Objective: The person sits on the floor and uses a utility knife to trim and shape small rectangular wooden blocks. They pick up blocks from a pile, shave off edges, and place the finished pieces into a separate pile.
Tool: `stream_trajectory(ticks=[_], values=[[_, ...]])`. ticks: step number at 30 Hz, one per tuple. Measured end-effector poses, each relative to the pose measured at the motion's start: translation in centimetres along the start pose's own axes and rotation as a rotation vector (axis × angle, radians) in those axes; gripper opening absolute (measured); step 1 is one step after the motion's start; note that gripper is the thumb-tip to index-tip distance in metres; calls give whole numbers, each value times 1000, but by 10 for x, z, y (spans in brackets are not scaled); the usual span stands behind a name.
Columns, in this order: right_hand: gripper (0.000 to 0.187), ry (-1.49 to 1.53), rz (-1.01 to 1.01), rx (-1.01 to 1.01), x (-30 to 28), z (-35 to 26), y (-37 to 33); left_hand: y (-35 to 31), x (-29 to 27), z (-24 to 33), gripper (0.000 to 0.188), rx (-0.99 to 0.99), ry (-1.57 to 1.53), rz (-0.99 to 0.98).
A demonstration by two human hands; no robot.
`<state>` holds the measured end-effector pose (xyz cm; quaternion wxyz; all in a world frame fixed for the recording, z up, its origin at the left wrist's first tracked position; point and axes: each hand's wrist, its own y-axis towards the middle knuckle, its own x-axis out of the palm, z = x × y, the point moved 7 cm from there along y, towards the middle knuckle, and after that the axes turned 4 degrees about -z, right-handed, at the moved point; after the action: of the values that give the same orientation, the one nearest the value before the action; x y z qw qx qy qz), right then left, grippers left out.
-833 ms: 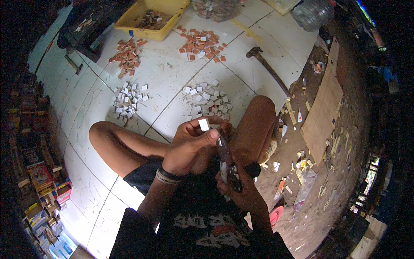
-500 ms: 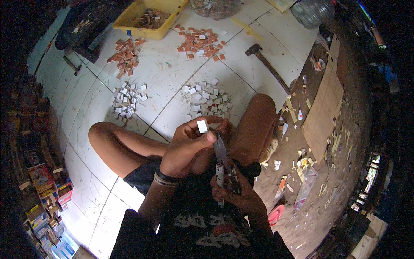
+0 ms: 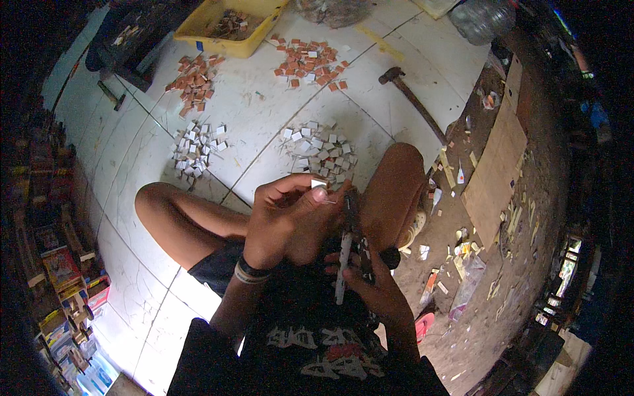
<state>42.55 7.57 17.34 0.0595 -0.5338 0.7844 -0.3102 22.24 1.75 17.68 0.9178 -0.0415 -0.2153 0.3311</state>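
Note:
My left hand, raised over my lap, pinches a small white square piece between thumb and fingers. A thin wire-like bit shows beside the thumb tip. To its right, my right hand is wrapped round a pliers-like hand tool with worn, whitish handles. The tool's dark jaws point up and away, next to my left fingers and apart from the white piece. Just beyond my hands on the tiles lies a pile of similar white square pieces.
Another white pile lies left; two reddish-brown piles lie farther off. Behind them stands a yellow basin. A hammer rests on the tiles at right. Scraps and a brown board lie on the dirt floor.
The tool has swung right and upright, its jaws moving away from the left thumb. My left hand has tipped the white piece and raised it slightly.

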Motion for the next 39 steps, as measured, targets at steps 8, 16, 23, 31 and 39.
stream_trajectory(ticks=[8,16,23,31,39], values=[[66,214,-91,129,13,-13,-8,-1,6,1,16,70,131,-40],[61,212,-84,76,13,-10,-8,-2,9,6,17,139,124,-51],[40,-7,17,134,6,18,-5,-3,6,-3,17,146,116,-76],[36,-308,116,35,-8,79,23,-1,-17,-47,17,35,251,-67],[43,-295,373,185,-39,89,18,5,-27,-58,17,-5,513,11]])
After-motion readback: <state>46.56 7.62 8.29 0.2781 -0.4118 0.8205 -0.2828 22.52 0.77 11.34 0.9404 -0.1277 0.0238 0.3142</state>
